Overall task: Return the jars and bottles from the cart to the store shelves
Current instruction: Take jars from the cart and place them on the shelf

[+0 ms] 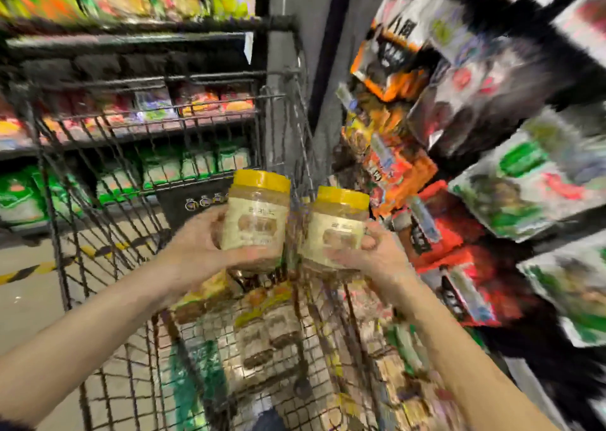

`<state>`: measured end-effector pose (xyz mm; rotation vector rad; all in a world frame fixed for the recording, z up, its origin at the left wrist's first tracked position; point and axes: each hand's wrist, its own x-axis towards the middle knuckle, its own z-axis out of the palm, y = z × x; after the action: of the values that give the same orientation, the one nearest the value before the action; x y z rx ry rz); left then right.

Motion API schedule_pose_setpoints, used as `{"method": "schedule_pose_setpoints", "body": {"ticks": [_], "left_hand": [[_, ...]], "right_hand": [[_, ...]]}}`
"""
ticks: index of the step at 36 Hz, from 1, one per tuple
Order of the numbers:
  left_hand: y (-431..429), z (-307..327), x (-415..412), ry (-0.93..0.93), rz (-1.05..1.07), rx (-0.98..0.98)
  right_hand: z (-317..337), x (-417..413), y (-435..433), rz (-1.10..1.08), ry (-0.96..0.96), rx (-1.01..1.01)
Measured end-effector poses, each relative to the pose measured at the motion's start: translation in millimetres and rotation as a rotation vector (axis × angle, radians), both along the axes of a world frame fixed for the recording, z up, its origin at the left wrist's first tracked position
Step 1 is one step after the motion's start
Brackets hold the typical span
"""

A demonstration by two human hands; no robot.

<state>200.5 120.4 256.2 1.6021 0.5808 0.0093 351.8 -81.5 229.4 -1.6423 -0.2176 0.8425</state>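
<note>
The whole view is smeared by motion. My left hand (193,250) grips a clear jar with a yellow lid and a cream label (254,220), held upright above the wire cart (98,175). Beside it, almost touching, my right hand (373,253) holds a second jar of the same kind (334,230). Both jars hang over the cart's front right part. Down in the cart's basket lie more jars (265,329) with yellow lids and brown contents, blurred and partly hidden behind my forearms.
Shelves on the right (492,155) are packed with orange, red and green snack bags very close to my right hand. More shelves with green and red packets (170,165) stand beyond the cart. A yellow-black floor stripe (36,270) runs at left.
</note>
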Motion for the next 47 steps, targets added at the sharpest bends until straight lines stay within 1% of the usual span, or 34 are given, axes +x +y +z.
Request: {"method": "schedule_pose_setpoints", "body": {"ticks": [3, 5, 10, 16, 20, 26, 30, 33, 38, 43, 47], "left_hand": [[-26.2, 23.2, 16.9, -0.111, -0.057, -0.050], [-44.8, 38.6, 24.8, -0.163, -0.100, -0.043], [-102.3, 74.9, 25.0, -0.280, -0.236, -0.008], [-189.4, 107.5, -14.2, -0.388, -0.410, 0.031], [-254.0, 122.4, -52.3, -0.456, -0.507, 0.031], [-363.4, 155.6, -104.1, -0.524, -0.715, -0.061], [-434.7, 181.7, -130.1, -0.562, -0.888, -0.058], [-486.7, 201.2, -150.8, -0.603, -0.965, -0.091], [-562.1, 224.6, -175.9, -0.626, -1.157, -0.141], [-626.1, 235.4, -190.0, -0.672, -1.297, -0.131], [-672.9, 239.5, -195.4, -0.678, -1.409, -0.164]], "right_hand": [[38.2, -1.3, -34.9, -0.107, -0.065, 0.069], [61.8, -7.8, -61.2, -0.164, -0.101, 0.106], [113.3, -46.4, -140.6, -0.233, -0.295, 0.040], [149.0, -125.1, -240.3, -0.378, -0.481, 0.004], [170.0, -200.9, -311.0, -0.497, -0.534, -0.004], [205.9, -320.9, -410.7, -0.720, -0.622, -0.093], [231.2, -385.5, -471.6, -0.879, -0.708, -0.168], [248.3, -428.1, -513.3, -0.993, -0.757, -0.213], [269.6, -487.1, -565.2, -1.177, -0.819, -0.243], [279.5, -534.4, -604.5, -1.338, -0.862, -0.284], [282.5, -560.6, -633.4, -1.446, -0.874, -0.336]]}}
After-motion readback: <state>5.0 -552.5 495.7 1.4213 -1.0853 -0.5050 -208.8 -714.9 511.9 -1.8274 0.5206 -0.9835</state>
